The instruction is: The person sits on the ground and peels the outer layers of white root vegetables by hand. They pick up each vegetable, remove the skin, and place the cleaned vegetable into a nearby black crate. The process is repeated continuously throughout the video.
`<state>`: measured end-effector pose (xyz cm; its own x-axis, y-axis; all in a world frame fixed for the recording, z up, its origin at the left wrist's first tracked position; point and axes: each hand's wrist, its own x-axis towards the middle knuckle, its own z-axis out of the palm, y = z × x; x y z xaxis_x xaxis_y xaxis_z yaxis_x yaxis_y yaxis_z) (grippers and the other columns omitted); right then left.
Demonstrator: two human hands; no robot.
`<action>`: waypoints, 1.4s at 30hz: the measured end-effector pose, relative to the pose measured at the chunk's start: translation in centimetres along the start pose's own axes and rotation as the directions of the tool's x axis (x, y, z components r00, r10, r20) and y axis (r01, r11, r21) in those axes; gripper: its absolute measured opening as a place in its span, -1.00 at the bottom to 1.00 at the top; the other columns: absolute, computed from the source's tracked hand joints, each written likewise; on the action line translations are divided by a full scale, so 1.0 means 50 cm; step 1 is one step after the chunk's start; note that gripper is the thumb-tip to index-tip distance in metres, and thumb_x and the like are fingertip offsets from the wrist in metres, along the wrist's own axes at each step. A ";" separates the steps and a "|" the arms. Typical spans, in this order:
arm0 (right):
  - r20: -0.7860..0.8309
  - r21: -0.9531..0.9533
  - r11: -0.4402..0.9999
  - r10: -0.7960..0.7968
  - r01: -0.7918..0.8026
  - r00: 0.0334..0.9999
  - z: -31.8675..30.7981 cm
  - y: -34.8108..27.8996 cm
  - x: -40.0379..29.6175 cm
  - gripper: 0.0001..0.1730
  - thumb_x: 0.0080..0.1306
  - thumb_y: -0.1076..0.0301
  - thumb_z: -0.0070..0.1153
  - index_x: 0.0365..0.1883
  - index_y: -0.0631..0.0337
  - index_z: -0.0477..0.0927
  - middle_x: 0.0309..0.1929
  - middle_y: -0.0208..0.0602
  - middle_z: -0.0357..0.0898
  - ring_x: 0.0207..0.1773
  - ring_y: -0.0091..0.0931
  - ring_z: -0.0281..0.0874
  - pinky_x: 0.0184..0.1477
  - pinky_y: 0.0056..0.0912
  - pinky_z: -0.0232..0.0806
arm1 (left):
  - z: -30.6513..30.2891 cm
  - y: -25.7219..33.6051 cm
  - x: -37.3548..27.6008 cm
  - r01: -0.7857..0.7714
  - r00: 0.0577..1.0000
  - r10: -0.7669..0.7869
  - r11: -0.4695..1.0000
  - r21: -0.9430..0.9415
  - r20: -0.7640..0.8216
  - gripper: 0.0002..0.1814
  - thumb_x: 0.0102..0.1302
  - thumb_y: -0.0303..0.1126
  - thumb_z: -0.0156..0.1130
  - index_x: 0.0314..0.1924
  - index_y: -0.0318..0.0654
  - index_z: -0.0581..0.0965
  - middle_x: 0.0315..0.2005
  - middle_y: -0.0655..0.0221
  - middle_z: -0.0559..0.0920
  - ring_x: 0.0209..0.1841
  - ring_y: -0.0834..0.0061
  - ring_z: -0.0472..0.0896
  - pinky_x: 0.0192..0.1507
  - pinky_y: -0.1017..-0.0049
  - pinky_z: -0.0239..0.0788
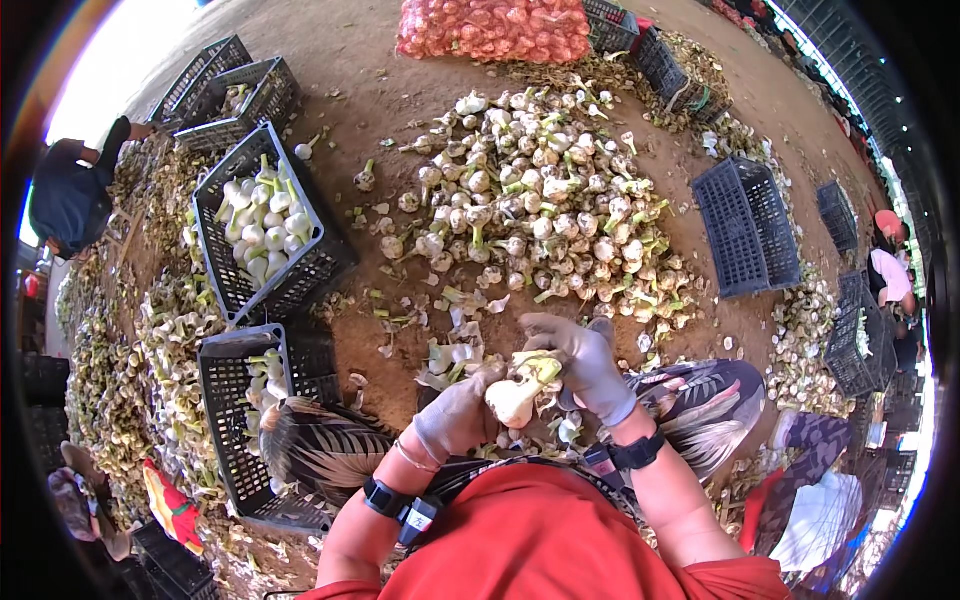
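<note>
Between my gloved hands is a garlic bulb [514, 399] with a short green-yellow stalk and loose outer skin peeling at its top. My left hand [461, 412] grips the bulb from its left side. The fingers of my right hand [589, 367] close on the stalk and loose skin. Just beyond, a large pile of untrimmed garlic bulbs [532, 195] lies on the dirt floor. Peeled skins [455, 352] are scattered beneath and in front of my hands.
At the left, a black plastic crate [330, 251] holds clean white bulbs; a nearer crate [225, 420] has some too. An upturned-looking crate [742, 225] stands right. A red mesh sack of garlic [495, 30] lies ahead. Other people [71, 195] work at both sides, among heaped skins [120, 360].
</note>
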<state>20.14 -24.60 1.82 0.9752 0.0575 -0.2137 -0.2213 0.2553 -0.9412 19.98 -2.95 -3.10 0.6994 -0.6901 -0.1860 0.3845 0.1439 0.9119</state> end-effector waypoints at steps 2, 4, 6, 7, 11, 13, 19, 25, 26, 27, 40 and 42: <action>-0.081 -0.114 0.993 0.022 -0.031 0.996 -0.066 0.049 -0.017 -0.56 0.43 0.61 0.06 0.28 0.49 0.47 0.12 -0.15 0.63 -0.08 -0.54 0.69 -0.06 -0.58 0.52 | 0.001 0.028 0.009 0.235 0.972 -0.224 0.889 -0.393 0.076 -0.50 0.61 0.04 -0.02 0.31 -0.14 0.44 -0.15 0.38 0.69 -0.27 0.48 0.66 -0.19 0.37 0.53; -0.049 -0.021 0.986 0.161 -0.163 0.986 -0.048 0.014 -0.043 -0.57 0.44 0.60 0.06 0.27 0.50 0.48 0.09 -0.14 0.65 -0.12 -0.54 0.67 -0.10 -0.58 0.51 | 0.007 0.055 0.017 0.346 0.926 -0.352 0.642 -0.684 0.137 -0.54 0.61 -0.01 0.02 0.27 -0.15 0.47 -0.12 0.38 0.70 -0.25 0.48 0.66 -0.22 0.39 0.54; 0.023 0.132 0.962 0.240 -0.241 0.970 -0.060 0.029 -0.064 -0.66 0.42 0.55 0.16 0.14 0.47 0.57 -0.03 -0.21 0.71 -0.17 -0.56 0.65 -0.08 -0.54 0.49 | 0.031 0.068 0.025 0.298 0.940 -0.336 0.730 -0.615 0.057 -0.54 0.64 -0.05 -0.07 0.25 -0.26 0.47 -0.15 0.39 0.71 -0.19 0.53 0.66 -0.18 0.41 0.58; 0.012 -0.001 0.984 0.176 -0.176 0.984 -0.049 0.026 -0.061 -0.68 0.41 0.52 0.18 0.10 0.44 0.60 -0.06 -0.25 0.72 -0.17 -0.57 0.65 -0.08 -0.52 0.49 | 0.038 0.079 0.027 0.268 0.948 -0.318 0.778 -0.569 0.013 -0.53 0.65 -0.07 -0.11 0.24 -0.31 0.48 -0.17 0.40 0.71 -0.16 0.56 0.66 -0.16 0.42 0.60; 0.004 -0.396 0.918 -0.013 0.013 1.000 -0.024 0.012 -0.038 -0.76 0.39 0.36 0.28 -0.07 0.34 0.69 -0.19 -0.42 0.75 -0.21 -0.63 0.61 -0.09 -0.45 0.46 | 0.006 -0.004 0.040 0.011 0.933 -0.060 0.990 -0.140 -0.354 -0.71 0.56 -0.27 0.17 0.14 -0.22 0.60 -0.15 0.41 0.71 -0.21 0.52 0.66 -0.13 0.53 0.51; -0.056 -0.503 0.863 -0.088 0.048 0.995 -0.049 0.032 -0.037 -0.76 0.39 0.34 0.29 -0.10 0.33 0.70 -0.22 -0.38 0.76 -0.21 -0.63 0.61 -0.10 -0.46 0.46 | 0.040 0.065 0.046 -0.021 0.870 0.136 0.970 0.240 -0.474 -0.91 0.43 -0.46 0.25 -0.16 -0.28 0.65 -0.28 0.30 0.66 -0.31 0.40 0.60 -0.18 0.49 0.45; -0.465 0.374 0.927 0.159 0.030 0.871 -0.101 0.124 -0.007 -0.61 0.32 0.37 0.37 0.09 0.19 0.58 -0.13 -0.25 0.70 -0.24 -0.39 0.72 -0.28 -0.31 0.61 | 0.102 0.131 -0.010 -0.249 0.952 0.291 0.544 0.802 0.097 -0.85 0.22 -0.43 0.40 -0.35 -0.25 0.55 -0.37 0.16 0.59 -0.25 0.03 0.60 -0.22 0.18 0.44; -0.482 0.546 0.830 0.194 0.119 0.854 -0.115 0.074 -0.008 -0.68 0.37 0.41 0.32 0.01 0.05 0.48 -0.16 -0.33 0.66 -0.27 -0.32 0.77 -0.42 -0.24 0.68 | 0.028 0.057 -0.029 0.185 0.981 -0.086 0.115 0.976 -0.175 -0.61 0.25 -0.29 0.38 0.05 -0.23 0.57 -0.11 0.03 0.67 -0.08 -0.08 0.65 -0.11 0.09 0.51; -0.463 0.578 0.811 0.235 0.090 0.855 -0.115 0.069 -0.017 -0.69 0.39 0.40 0.30 0.04 0.05 0.50 -0.19 -0.35 0.66 -0.27 -0.34 0.77 -0.41 -0.27 0.67 | 0.029 0.053 -0.019 0.158 0.984 0.046 0.236 0.959 -0.174 -0.48 0.26 -0.29 0.39 0.18 -0.26 0.49 -0.02 -0.01 0.64 -0.01 -0.08 0.64 -0.03 0.11 0.51; -0.440 0.610 0.791 0.278 0.057 0.854 -0.105 0.060 -0.019 -0.70 0.41 0.38 0.28 0.06 0.05 0.52 -0.22 -0.36 0.67 -0.28 -0.35 0.77 -0.41 -0.29 0.67 | 0.036 0.058 -0.004 0.118 0.967 0.174 0.350 0.929 -0.188 -0.35 0.26 -0.30 0.40 0.31 -0.29 0.42 0.06 -0.05 0.60 0.05 -0.09 0.63 0.06 0.13 0.51; -0.447 -0.265 0.963 -0.086 -0.040 0.890 -0.041 0.095 -0.039 -0.77 0.44 0.35 0.22 -0.12 0.36 0.74 -0.33 -0.29 0.75 -0.32 -0.65 0.53 -0.29 -0.46 0.38 | 0.109 0.082 0.092 -0.035 0.874 0.409 0.588 0.808 -0.260 -0.43 0.25 -0.43 0.42 0.23 -0.43 0.48 0.00 0.17 0.61 0.00 0.31 0.64 0.10 0.40 0.47; -0.396 -0.160 0.987 -0.046 -0.019 0.917 -0.044 0.089 -0.049 -0.78 0.44 0.37 0.20 -0.11 0.35 0.74 -0.28 -0.32 0.74 -0.27 -0.64 0.54 -0.26 -0.46 0.39 | 0.100 0.063 0.091 -0.061 0.897 0.215 0.926 0.373 -0.386 -0.46 0.32 -0.45 0.37 0.26 -0.45 0.45 0.09 0.17 0.60 0.07 0.37 0.62 0.15 0.42 0.46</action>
<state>16.78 -25.72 -2.43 0.9043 -0.3416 -0.2559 -0.2372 0.0963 -0.9667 21.34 -9.21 0.76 0.9425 -0.3148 -0.1121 0.0883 -0.0890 0.9921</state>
